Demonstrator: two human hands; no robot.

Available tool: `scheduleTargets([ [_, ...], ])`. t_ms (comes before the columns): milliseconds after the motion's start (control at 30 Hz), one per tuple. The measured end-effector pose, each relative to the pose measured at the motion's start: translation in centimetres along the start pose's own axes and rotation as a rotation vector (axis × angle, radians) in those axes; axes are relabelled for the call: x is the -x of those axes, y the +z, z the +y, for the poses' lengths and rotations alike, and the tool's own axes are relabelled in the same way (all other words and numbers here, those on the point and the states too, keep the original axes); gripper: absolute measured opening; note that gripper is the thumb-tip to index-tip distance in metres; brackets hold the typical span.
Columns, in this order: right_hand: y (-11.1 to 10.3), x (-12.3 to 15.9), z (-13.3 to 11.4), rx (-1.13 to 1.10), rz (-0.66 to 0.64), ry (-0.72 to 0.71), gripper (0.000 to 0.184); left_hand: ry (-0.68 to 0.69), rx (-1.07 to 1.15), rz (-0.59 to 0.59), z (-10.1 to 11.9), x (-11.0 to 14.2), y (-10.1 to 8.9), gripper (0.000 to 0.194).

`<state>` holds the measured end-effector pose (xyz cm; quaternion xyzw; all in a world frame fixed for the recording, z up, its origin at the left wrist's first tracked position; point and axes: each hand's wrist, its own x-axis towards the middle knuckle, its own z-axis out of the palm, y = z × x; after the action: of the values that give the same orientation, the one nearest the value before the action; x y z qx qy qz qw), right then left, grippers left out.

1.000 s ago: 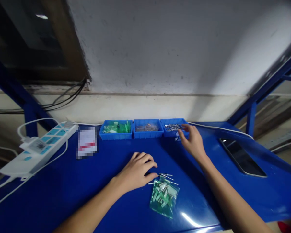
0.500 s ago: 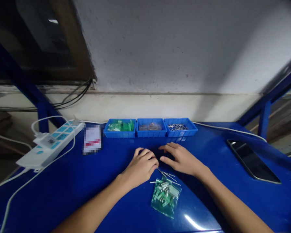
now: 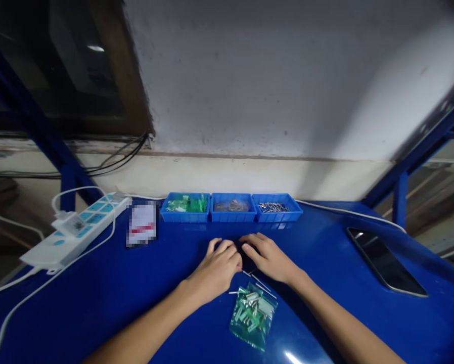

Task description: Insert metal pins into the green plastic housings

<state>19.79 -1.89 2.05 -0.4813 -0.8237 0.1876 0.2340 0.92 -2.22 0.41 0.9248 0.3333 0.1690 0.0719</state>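
A clear green plastic bag [image 3: 253, 318] holding green plugs and metal pieces lies on the blue table. Several thin metal pins, like blind rivets [image 3: 264, 287], lie loose just above it. My left hand [image 3: 218, 264] rests left of the pins, fingers curled inward over one pin's end. Whatever the fingertips hold is hidden. My right hand [image 3: 268, 257] hovers low on the other side, close to the left one, its fingers bent and the thumb apart from them. I see nothing in it.
Along the wall stand three blue bins: one with green plugs [image 3: 185, 203], one with small bagged pieces [image 3: 232, 206], one with metal rivets [image 3: 274, 208]. A power strip [image 3: 75, 232] with white cables and a blurred card [image 3: 141, 224] lie left. A phone [image 3: 386, 261] lies right.
My right hand has come nearer to my left hand, its fingers bending in. My left hand keeps its curled pose. The whole view has shifted slightly.
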Motion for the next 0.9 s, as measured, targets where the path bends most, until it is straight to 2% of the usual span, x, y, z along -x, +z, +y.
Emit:
scheduleTargets([
  [133,-0.3,0.6,-1.2,-0.031,-0.048,0.064,0.038,-0.092,0.013,0.072,-1.4,0.1,-0.8,0.015],
  [267,-0.4,0.7,-1.9,-0.151,-0.06,0.065,0.041,-0.118,0.151,0.181,-2.2,0.0,-1.2,0.021],
  [400,0.2,0.5,-1.7,-0.172,0.001,0.039,0.028,-0.15,0.289,0.251,-2.1,0.0,-0.4,0.021],
  [567,0.7,0.6,-1.2,-0.042,0.055,-0.136,0.013,-0.212,0.397,0.242,-2.1,0.2,0.1,0.019],
  [767,1.0,0.4,-0.4,0.004,0.174,-0.073,0.021,-0.162,0.347,0.238,-1.9,0.1,-0.8,0.01],
  [900,0.9,0.5,-0.7,-0.009,0.16,-0.076,0.02,-0.215,0.293,0.247,-1.6,0.2,-1.1,0.016],
])
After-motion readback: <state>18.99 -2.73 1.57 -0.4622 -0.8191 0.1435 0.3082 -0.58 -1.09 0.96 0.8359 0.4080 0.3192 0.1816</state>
